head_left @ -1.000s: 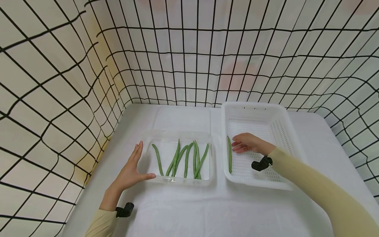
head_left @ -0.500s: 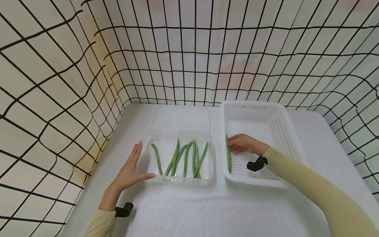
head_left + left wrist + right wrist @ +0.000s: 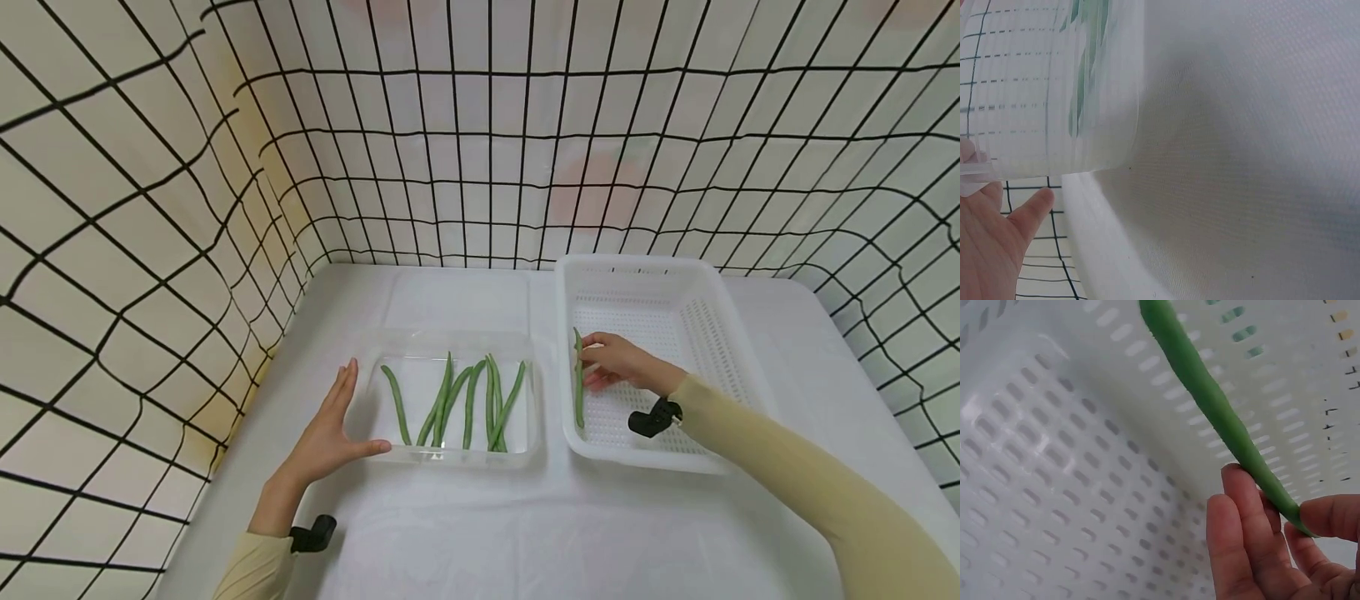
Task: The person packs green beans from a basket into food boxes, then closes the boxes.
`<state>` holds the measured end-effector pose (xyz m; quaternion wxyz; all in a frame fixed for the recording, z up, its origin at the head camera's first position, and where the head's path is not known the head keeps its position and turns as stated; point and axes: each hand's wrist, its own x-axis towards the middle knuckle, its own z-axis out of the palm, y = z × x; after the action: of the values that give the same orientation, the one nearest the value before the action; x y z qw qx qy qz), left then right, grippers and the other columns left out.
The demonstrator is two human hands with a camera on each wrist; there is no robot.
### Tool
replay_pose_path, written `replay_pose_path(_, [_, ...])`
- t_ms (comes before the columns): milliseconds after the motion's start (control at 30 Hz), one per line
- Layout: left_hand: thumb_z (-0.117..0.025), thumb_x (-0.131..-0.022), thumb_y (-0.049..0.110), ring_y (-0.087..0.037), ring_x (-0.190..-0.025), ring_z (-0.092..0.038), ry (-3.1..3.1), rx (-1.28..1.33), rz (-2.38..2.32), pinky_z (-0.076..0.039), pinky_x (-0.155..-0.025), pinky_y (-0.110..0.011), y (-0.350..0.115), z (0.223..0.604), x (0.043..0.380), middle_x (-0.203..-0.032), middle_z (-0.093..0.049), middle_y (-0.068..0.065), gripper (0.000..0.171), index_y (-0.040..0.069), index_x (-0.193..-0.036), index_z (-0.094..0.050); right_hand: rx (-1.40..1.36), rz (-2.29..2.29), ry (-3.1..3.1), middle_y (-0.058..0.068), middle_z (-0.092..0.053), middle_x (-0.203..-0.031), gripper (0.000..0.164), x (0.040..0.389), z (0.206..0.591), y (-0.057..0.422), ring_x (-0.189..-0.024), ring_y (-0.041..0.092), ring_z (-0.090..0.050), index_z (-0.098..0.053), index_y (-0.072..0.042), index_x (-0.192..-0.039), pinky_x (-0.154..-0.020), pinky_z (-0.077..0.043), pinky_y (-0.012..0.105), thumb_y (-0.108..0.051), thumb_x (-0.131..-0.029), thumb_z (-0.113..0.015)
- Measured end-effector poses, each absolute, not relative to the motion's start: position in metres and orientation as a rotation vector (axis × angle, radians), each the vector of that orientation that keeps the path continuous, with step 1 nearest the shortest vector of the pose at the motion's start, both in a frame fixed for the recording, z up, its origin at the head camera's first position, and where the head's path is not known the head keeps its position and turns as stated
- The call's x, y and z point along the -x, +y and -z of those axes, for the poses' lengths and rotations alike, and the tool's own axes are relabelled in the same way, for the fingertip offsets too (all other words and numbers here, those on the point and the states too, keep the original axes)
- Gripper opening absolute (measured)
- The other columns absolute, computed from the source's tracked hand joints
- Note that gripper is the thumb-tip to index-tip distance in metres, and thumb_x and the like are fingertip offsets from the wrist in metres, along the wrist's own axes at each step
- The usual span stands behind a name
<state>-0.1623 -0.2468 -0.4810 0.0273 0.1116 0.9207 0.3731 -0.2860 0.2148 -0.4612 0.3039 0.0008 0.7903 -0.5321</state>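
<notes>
In the head view my right hand [image 3: 621, 364] is inside the white perforated basket [image 3: 652, 456], by its left wall. Its thumb and fingers pinch a green bean [image 3: 1210, 403] near one end, as the right wrist view shows; the bean is raised off the basket floor. My left hand [image 3: 321, 446] rests at the left end of a clear plastic container [image 3: 465, 457], thumb along the front rim and fingers stretched out straight. Several green beans [image 3: 468, 408] lie spread across that container, some crossing each other. The left wrist view shows the container's wall from outside.
A white cloth [image 3: 480, 533] covers the table. Black wire grid panels [image 3: 491, 158] enclose the back and both sides. The container and the basket stand side by side with a narrow gap between them.
My right hand moved left to the bean by the basket's wall, took hold of it and raised it slightly. The left hand stayed in place at the container.
</notes>
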Motion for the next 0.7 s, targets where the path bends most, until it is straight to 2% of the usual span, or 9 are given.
replay_pose_path(133, [-0.083,-0.064,0.053,-0.033,-0.142,-0.001,2.849,-0.353,-1.153,-0.020,-0.098,-0.070,-0.247,0.482,0.162,-0.158,0.005,-0.005,0.126,0.028,-0.153,0.003,0.002,1.472,2.107,0.025,-0.055,-0.115,0.042,0.288,0.450,0.217,-0.071,0.019,-0.067,-0.036,0.008,-0.135,-0.067,-0.055,0.034,-0.015,-0.100,-0.043])
replay_pose_path(367, [-0.083,-0.064,0.052,-0.031,-0.142,-0.001,2.850,-0.356,-1.150,-0.020,-0.099,-0.068,-0.246,0.480,0.162,-0.158,0.005,-0.004,0.126,0.029,-0.153,0.003,-0.019,1.597,2.118,0.018,-0.056,-0.109,0.043,0.290,0.424,0.216,-0.067,0.016,-0.066,-0.039,0.005,-0.136,-0.066,-0.055,0.031,-0.020,-0.101,-0.045])
replay_pose_path(700, [-0.085,-0.064,0.049,-0.029,-0.143,0.000,2.844,-0.350,-1.152,-0.019,-0.099,-0.069,-0.247,0.480,0.161,-0.158,0.006,-0.001,0.127,0.026,-0.154,0.003,0.071,1.691,2.092,0.016,-0.060,-0.106,0.042,0.284,0.395,0.176,-0.064,0.016,-0.066,-0.045,0.001,-0.135,-0.065,-0.055,0.032,-0.020,-0.099,-0.051])
